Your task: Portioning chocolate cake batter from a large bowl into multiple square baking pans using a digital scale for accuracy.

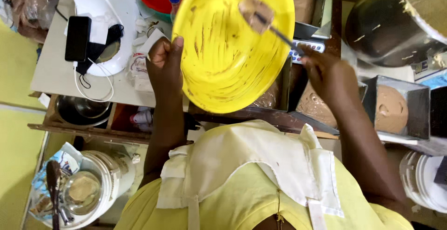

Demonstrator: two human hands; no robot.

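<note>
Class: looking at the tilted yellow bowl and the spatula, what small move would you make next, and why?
Probably sweep the spatula down the bowl wall toward its lower rim: brown batter streaks smear the inside, the left hand holds the bowl tipped over a batter-filled tin, and the right hand has the spatula loaded.

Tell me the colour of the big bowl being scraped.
The bowl is bright yellow, streaked with brown batter; the head view shows it.

Bright, even, diffuse light with soft, weak shadows. Mild glare on the white mixer (100,6) and the steel pot (396,20). The yellow bowl (233,43) is saturated but sharp. Wide-angle distortion bends the edges; slight softness appears at the corners and in the nearest clothing.
</note>
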